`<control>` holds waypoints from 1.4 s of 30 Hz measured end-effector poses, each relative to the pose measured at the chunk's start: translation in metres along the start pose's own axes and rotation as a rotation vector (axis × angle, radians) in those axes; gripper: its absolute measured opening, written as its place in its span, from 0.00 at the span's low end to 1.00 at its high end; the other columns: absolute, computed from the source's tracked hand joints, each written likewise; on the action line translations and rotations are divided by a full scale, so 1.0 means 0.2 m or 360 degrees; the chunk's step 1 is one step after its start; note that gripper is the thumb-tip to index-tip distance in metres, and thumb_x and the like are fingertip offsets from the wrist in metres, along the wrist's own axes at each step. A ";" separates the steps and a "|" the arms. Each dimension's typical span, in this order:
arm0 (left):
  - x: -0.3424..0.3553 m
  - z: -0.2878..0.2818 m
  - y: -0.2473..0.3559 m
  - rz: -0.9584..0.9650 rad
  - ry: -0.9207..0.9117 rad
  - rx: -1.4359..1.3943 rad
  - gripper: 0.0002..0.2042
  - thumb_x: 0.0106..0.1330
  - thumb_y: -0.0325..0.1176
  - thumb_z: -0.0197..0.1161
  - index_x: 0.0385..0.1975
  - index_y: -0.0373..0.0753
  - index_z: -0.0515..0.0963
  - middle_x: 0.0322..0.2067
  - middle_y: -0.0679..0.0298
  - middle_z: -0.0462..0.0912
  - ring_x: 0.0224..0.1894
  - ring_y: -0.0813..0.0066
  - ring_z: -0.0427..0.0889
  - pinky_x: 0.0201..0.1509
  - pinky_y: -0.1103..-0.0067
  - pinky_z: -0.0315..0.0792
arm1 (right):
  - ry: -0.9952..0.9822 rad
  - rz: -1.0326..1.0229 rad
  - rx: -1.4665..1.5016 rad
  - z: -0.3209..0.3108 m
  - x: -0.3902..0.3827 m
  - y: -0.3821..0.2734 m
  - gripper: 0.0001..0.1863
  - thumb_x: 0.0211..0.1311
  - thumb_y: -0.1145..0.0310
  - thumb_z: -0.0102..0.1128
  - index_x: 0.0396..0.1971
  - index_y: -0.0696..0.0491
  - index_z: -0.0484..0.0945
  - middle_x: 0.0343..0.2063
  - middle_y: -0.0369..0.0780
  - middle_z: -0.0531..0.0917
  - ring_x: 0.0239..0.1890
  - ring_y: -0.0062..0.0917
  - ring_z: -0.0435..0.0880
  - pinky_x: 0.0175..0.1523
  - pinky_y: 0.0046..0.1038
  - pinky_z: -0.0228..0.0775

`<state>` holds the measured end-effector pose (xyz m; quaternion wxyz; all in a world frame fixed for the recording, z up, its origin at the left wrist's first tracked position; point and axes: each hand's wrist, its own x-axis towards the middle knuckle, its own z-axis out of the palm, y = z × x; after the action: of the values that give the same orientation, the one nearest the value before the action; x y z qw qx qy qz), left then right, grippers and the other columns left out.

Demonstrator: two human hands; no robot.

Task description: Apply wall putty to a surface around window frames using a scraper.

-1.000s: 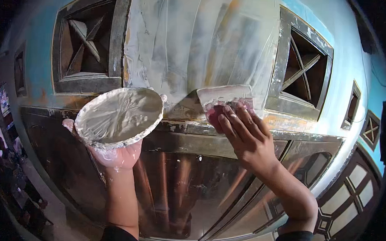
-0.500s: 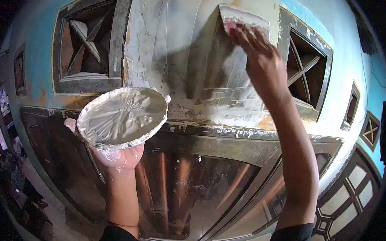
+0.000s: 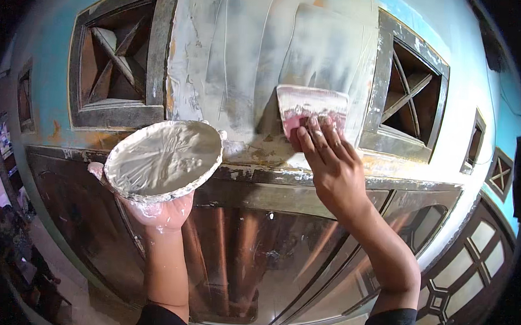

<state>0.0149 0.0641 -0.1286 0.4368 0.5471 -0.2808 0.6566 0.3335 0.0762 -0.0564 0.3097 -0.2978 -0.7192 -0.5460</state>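
My left hand point(image 3: 162, 213) holds up a round, shallow dish point(image 3: 132, 199) from beneath, its palm under the base and fingertips showing at the sides. Creamy white putty point(image 3: 167, 158) coats the dish's inside and crusts its rim. In my right hand point(image 3: 333, 160) is a wide, pinkish putty knife point(image 3: 312, 101), the fingers pressed on its back. Its broad upper edge lies against the wall point(image 3: 241, 63), low on the patch between two wooden vents. Smeared grey-white putty with long vertical ridges covers that patch.
A dark wooden vent point(image 3: 118, 57) with crossed slats sits to the left, another vent point(image 3: 412, 93) to the right. Below runs a putty-spotted wooden ledge point(image 3: 260, 175) above dark glass panes point(image 3: 268, 261). A panelled door point(image 3: 465, 276) stands at the far right.
My right hand has drawn the putty knife down the wall and slightly left, from near the top to just above the ledge. The dish in my left hand has barely shifted.
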 end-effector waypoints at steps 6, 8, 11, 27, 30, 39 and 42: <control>0.02 0.10 -0.02 0.0082 0.0442 -0.0165 0.54 0.62 0.79 0.47 0.73 0.34 0.61 0.72 0.42 0.62 0.72 0.37 0.63 0.71 0.41 0.63 | 0.0321 -0.0024 0.0109 -0.18 0.08 0.09 0.25 0.66 0.76 0.53 0.63 0.53 0.77 0.58 0.45 0.83 0.63 0.41 0.81 0.68 0.43 0.72; 0.01 0.08 -0.03 0.0088 0.0299 -0.0248 0.55 0.61 0.79 0.48 0.73 0.32 0.60 0.72 0.40 0.61 0.72 0.37 0.63 0.72 0.40 0.61 | 0.0574 -0.0031 0.0043 -0.17 0.22 0.20 0.24 0.64 0.80 0.54 0.61 0.52 0.79 0.57 0.43 0.84 0.61 0.41 0.82 0.65 0.42 0.75; 0.03 0.10 -0.05 0.0069 0.0440 -0.0214 0.54 0.62 0.79 0.47 0.73 0.34 0.60 0.72 0.41 0.61 0.72 0.37 0.63 0.72 0.39 0.59 | 0.0647 0.0032 -0.0056 -0.15 0.43 0.34 0.30 0.57 0.88 0.59 0.60 0.51 0.79 0.58 0.43 0.83 0.63 0.41 0.80 0.63 0.41 0.78; -0.01 0.11 -0.03 0.0011 0.0390 -0.0278 0.51 0.63 0.78 0.47 0.73 0.38 0.62 0.73 0.44 0.61 0.72 0.37 0.64 0.70 0.38 0.62 | 0.0315 -0.0048 -0.0037 -0.17 0.17 0.17 0.25 0.69 0.74 0.52 0.65 0.48 0.76 0.64 0.42 0.79 0.68 0.40 0.75 0.67 0.42 0.71; -0.03 0.11 -0.06 0.0034 0.0523 -0.0242 0.51 0.63 0.79 0.47 0.73 0.39 0.62 0.73 0.45 0.60 0.72 0.37 0.63 0.71 0.37 0.60 | 0.0569 -0.0022 -0.0214 -0.16 0.41 0.34 0.28 0.65 0.80 0.53 0.64 0.45 0.76 0.61 0.40 0.81 0.64 0.39 0.80 0.61 0.40 0.78; -0.05 0.16 -0.07 0.0068 0.0469 -0.0167 0.52 0.62 0.79 0.47 0.73 0.37 0.62 0.72 0.46 0.63 0.71 0.39 0.65 0.70 0.42 0.65 | 0.0174 -0.0128 -0.0097 0.03 0.14 0.19 0.30 0.64 0.77 0.51 0.68 0.50 0.72 0.67 0.44 0.75 0.69 0.39 0.74 0.69 0.40 0.68; -0.08 0.16 -0.07 0.0067 0.0500 -0.0143 0.52 0.62 0.79 0.46 0.72 0.37 0.63 0.72 0.46 0.63 0.71 0.39 0.66 0.69 0.43 0.67 | 0.0091 -0.0233 -0.0029 0.00 -0.02 0.07 0.28 0.66 0.72 0.52 0.68 0.54 0.72 0.66 0.46 0.76 0.70 0.40 0.73 0.69 0.40 0.67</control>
<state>0.0419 0.0393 -0.1380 0.4854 0.4117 -0.2496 0.7298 0.3469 0.0794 -0.0515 0.2867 -0.2314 -0.7250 -0.5820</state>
